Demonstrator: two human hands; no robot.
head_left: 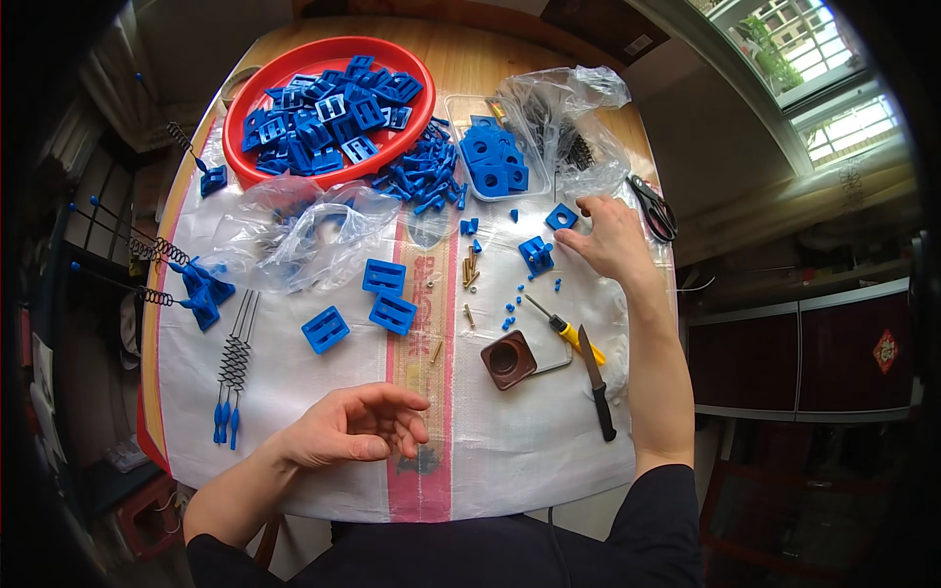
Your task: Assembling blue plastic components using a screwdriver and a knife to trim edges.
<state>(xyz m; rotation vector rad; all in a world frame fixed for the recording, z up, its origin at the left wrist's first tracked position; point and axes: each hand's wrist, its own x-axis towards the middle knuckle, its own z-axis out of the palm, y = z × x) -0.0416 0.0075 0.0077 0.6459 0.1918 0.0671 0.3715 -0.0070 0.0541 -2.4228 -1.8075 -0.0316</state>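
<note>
My left hand [355, 428] rests palm-up on the white sheet [510, 441] near the table's front edge, fingers loosely curled, holding nothing visible. My right hand [613, 238] reaches out to the right side of the sheet, its fingertips touching a small square blue plastic piece with a hole [561, 217]. Another blue bracket piece [536, 255] lies just left of that hand. Three ribbed blue rectangular parts [384, 277] [393, 314] [325, 329] lie in the middle of the sheet. Brass screws [470, 268] and tiny blue beads [512, 309] are scattered nearby.
A red tray [245, 108] heaped with blue parts stands at the back, a clear box of blue parts [495, 162] and plastic bags [294, 230] beside it. A yellow-handled screwdriver [561, 328], knife [596, 382], brown dish [508, 360], scissors [655, 208] and spring assemblies [233, 367] lie around.
</note>
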